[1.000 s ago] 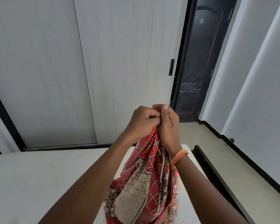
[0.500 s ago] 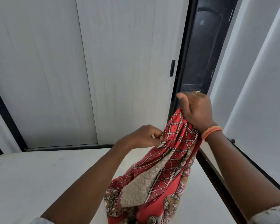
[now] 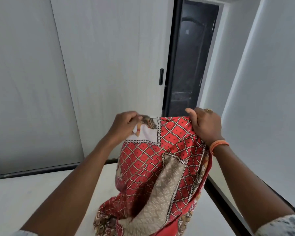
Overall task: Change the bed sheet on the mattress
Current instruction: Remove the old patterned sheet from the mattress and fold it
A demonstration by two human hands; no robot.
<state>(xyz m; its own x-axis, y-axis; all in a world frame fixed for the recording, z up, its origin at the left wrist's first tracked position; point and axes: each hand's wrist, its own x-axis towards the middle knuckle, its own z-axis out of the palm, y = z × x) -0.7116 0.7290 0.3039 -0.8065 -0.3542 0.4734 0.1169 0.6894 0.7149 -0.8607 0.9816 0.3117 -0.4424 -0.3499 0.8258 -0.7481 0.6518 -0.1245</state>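
Gripping the sheet (image 3: 160,167) by its top edge, the left hand (image 3: 124,124) and right hand (image 3: 205,126) are holding it up apart, its lower folds bunching on the bare mattress (image 3: 32,198).

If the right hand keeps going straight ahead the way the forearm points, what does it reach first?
Probably the black frame of the dark doorway behind the right hand, which grips the red patterned sheet. Nothing shows between them, though depth is hard to judge.
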